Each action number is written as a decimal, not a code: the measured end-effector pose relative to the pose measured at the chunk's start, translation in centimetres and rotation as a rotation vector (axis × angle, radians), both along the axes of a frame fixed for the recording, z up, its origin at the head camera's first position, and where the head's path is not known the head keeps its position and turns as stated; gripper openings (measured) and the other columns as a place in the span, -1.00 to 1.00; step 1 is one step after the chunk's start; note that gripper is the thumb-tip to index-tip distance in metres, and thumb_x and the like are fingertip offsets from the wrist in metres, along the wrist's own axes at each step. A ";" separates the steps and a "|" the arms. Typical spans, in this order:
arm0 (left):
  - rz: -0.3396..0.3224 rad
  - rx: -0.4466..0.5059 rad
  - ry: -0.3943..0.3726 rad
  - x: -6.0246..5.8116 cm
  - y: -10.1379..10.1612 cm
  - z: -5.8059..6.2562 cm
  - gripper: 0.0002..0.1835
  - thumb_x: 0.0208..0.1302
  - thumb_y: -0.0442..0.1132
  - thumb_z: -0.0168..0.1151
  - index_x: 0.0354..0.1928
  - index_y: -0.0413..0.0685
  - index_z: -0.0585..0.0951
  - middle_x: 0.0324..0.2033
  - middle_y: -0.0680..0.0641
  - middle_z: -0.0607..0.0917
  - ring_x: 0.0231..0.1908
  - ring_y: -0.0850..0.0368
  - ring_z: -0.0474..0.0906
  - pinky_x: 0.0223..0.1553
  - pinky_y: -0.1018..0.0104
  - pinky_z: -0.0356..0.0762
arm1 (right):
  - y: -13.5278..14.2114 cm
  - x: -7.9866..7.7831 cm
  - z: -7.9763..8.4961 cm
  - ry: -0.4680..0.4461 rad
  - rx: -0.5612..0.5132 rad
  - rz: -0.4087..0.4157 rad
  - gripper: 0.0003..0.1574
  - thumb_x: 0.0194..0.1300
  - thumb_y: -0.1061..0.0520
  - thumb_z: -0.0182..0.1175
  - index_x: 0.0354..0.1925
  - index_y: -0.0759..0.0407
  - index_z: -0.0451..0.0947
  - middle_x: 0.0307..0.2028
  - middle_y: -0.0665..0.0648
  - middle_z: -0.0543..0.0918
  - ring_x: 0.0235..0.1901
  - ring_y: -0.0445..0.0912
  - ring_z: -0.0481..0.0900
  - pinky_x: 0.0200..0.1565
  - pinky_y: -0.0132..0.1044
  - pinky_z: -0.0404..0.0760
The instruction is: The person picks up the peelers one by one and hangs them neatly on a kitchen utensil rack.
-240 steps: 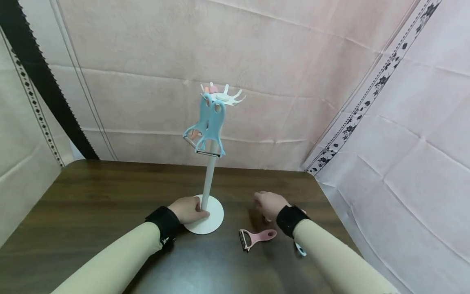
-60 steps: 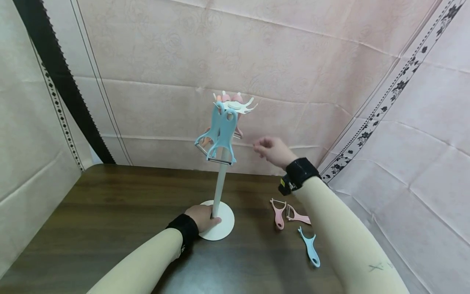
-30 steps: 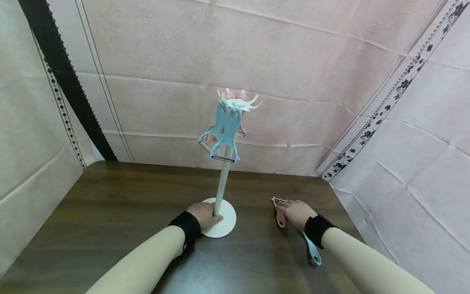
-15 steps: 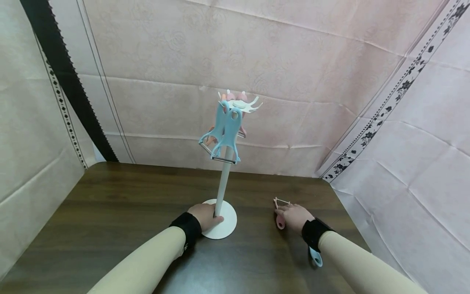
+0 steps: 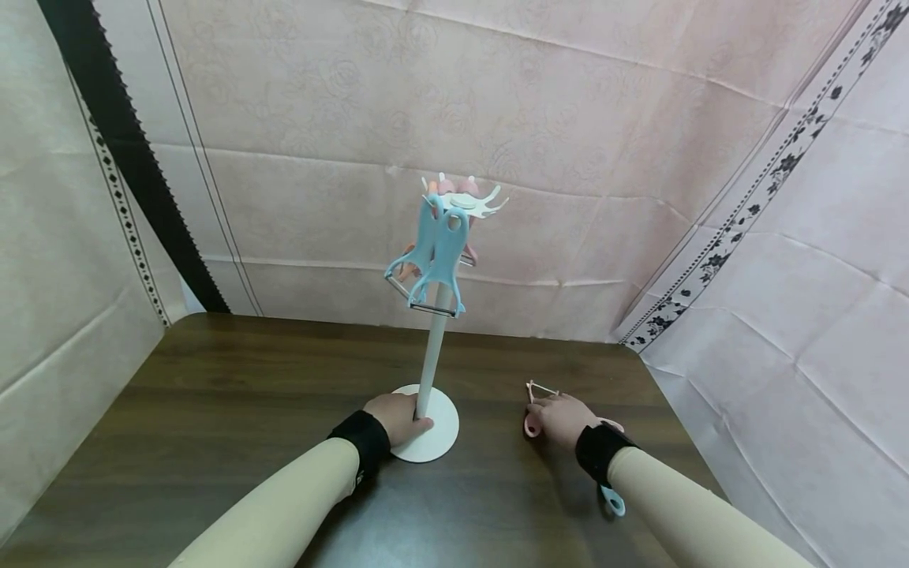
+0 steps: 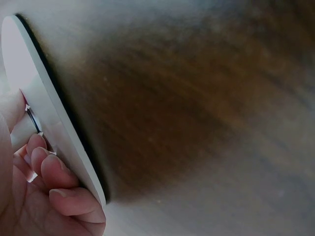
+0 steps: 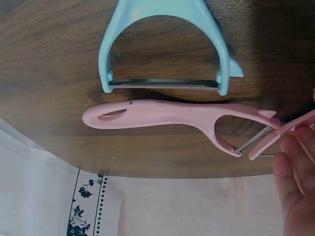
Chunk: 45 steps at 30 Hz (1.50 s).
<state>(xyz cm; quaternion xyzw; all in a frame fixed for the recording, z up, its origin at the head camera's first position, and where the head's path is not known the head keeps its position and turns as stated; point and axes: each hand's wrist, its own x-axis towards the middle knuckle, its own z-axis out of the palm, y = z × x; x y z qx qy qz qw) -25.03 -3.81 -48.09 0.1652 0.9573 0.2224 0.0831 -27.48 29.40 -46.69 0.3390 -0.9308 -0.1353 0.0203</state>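
Note:
A white stand (image 5: 433,347) carries blue, pink and orange peelers on its top hooks, two blue peelers (image 5: 449,248) facing the front. My left hand (image 5: 398,418) grips the foot of its pole, fingers curled just over the round base (image 6: 54,118). Farther right, my right hand (image 5: 566,418) pinches a pink peeler (image 5: 532,426) low at the tabletop; its handle end and blade show past the fingers. Another pink peeler (image 7: 167,114) lies against it, mostly under the right wrist in the head view. A light blue peeler (image 7: 162,7) lies beside that one.
The dark wooden table (image 5: 248,410) has a back edge against a pale patterned cloth (image 5: 341,102). More white cloth (image 5: 802,331) hangs at the right side. A black strip (image 5: 128,150) runs down at the left.
My right hand has come down from beside the rack to the pink peelers and taken hold of one, which has shifted slightly left. Since the oldest frame, another pink peeler hangs on the rack.

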 end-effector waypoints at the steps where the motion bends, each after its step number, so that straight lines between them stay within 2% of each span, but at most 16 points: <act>1: -0.001 0.001 0.001 0.0 0.0 0.0 -0.53 0.22 0.08 0.22 0.01 -0.12 0.60 -0.26 -0.10 0.77 -0.32 0.08 0.59 -0.05 -0.05 0.57 | -0.1 0.0 0.0 0.008 -0.003 0.003 -0.61 0.13 0.39 0.16 -0.06 0.19 0.64 -0.05 0.16 0.71 -0.04 0.04 0.57 0.04 0.03 0.54; 6: -0.001 0.000 0.011 0.1 0.0 0.3 -0.54 0.22 0.08 0.22 -0.01 -0.12 0.60 -0.27 -0.11 0.77 -0.32 0.08 0.59 -0.07 -0.04 0.58 | -0.3 0.2 0.1 0.057 -0.019 0.023 -0.69 0.11 0.32 0.21 -0.14 0.15 0.66 -0.16 0.15 0.73 -0.12 0.03 0.61 -0.05 0.01 0.59; 13: -0.001 -0.007 0.023 0.1 0.0 0.2 -0.54 0.23 0.08 0.21 -0.01 -0.11 0.61 -0.27 -0.10 0.77 -0.31 0.08 0.60 -0.09 -0.02 0.58 | -1.0 0.1 -0.3 0.122 -0.060 0.052 -0.93 0.13 0.22 0.23 -0.38 0.08 0.64 -0.33 0.09 0.73 -0.27 -0.01 0.62 -0.26 -0.01 0.61; 16: -0.003 -0.001 0.027 0.2 0.0 0.3 -0.55 0.23 0.08 0.21 -0.02 -0.11 0.61 -0.27 -0.10 0.77 -0.31 0.08 0.60 -0.10 -0.02 0.58 | -1.3 0.1 -0.5 0.110 -0.053 0.025 -0.93 0.15 0.19 0.21 -0.39 0.03 0.64 -0.32 0.06 0.73 -0.27 -0.02 0.62 -0.29 0.00 0.59; 20: -0.001 0.000 0.029 0.2 0.1 0.4 -0.55 0.23 0.07 0.22 -0.01 -0.11 0.61 -0.25 -0.11 0.77 -0.29 0.07 0.61 -0.09 -0.02 0.58 | -1.9 0.4 0.1 0.072 -0.060 -0.007 -0.89 0.17 0.18 0.21 -0.36 0.00 0.65 -0.30 0.06 0.74 -0.25 -0.02 0.61 -0.29 -0.01 0.57; 27: 0.005 0.003 0.007 0.3 0.2 0.5 -0.55 0.23 0.07 0.22 0.00 -0.11 0.60 -0.23 -0.10 0.77 -0.28 0.07 0.60 -0.04 -0.04 0.56 | -2.0 0.7 0.6 0.100 -0.046 0.046 -0.82 0.12 0.20 0.25 -0.36 -0.09 0.69 -0.41 -0.04 0.69 -0.34 -0.13 0.57 -0.33 -0.16 0.52; 34: 0.020 0.007 0.002 0.3 0.2 0.4 -0.54 0.22 0.07 0.23 0.00 -0.10 0.60 -0.22 -0.10 0.76 -0.28 0.07 0.59 -0.02 -0.05 0.55 | -2.3 0.9 1.1 0.081 -0.020 0.055 -0.78 0.16 0.20 0.23 -0.28 -0.09 0.70 -0.38 -0.05 0.67 -0.30 -0.11 0.55 -0.21 -0.13 0.54; 38: 0.020 0.008 0.000 0.2 0.2 0.2 -0.54 0.21 0.07 0.24 0.01 -0.10 0.60 -0.21 -0.11 0.76 -0.27 0.06 0.59 -0.02 -0.06 0.55 | -2.4 1.0 1.3 0.109 -0.005 0.097 -0.81 0.14 0.18 0.26 -0.29 -0.09 0.70 -0.41 -0.05 0.67 -0.33 -0.10 0.54 -0.22 -0.15 0.54; 45: 0.024 -0.004 -0.003 0.1 0.2 0.0 -0.52 0.21 0.09 0.23 0.02 -0.10 0.60 -0.20 -0.09 0.76 -0.26 0.07 0.59 -0.01 -0.05 0.54 | -2.7 0.4 1.6 0.187 -0.103 0.154 -0.89 0.05 0.23 0.30 -0.42 0.00 0.66 -0.52 -0.06 0.65 -0.44 -0.11 0.50 -0.36 -0.19 0.51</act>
